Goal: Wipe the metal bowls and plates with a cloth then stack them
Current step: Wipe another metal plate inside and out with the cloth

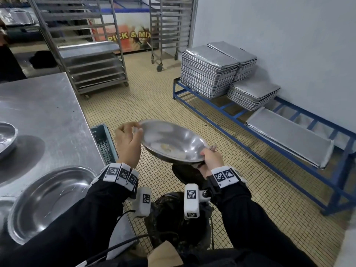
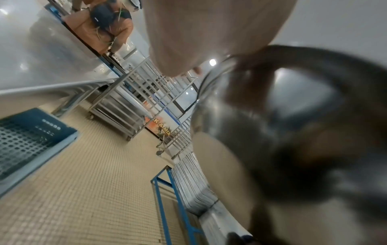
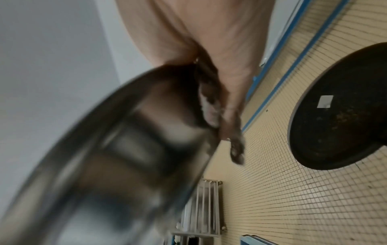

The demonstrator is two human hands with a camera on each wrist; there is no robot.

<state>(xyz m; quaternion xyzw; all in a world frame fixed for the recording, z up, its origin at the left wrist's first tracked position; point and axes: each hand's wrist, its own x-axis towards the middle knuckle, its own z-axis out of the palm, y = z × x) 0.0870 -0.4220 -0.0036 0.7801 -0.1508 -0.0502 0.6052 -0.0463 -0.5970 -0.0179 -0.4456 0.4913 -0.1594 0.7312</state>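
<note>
A shiny metal bowl (image 1: 173,139) is held tilted in the air over the tiled floor, to the right of the steel table. My left hand (image 1: 127,139) grips its far left rim, thumb inside. My right hand (image 1: 211,157) grips the near right rim, and a brownish cloth (image 1: 213,147) is pinched between the hand and the rim. In the right wrist view the cloth (image 3: 211,102) hangs down along the blurred bowl (image 3: 117,157). In the left wrist view the bowl's underside (image 2: 272,124) fills the right side. On the table a wide metal plate (image 1: 48,199) lies near me, with another bowl (image 1: 5,139) at the left edge.
The steel table (image 1: 48,105) is on my left, with a blue crate (image 1: 104,143) on the floor beside it. A black round stool (image 1: 185,172) stands under the bowl. Stacked baking trays (image 1: 208,70) sit on a blue rack (image 1: 269,151) along the right wall. A wheeled tray trolley (image 1: 86,54) stands farther back.
</note>
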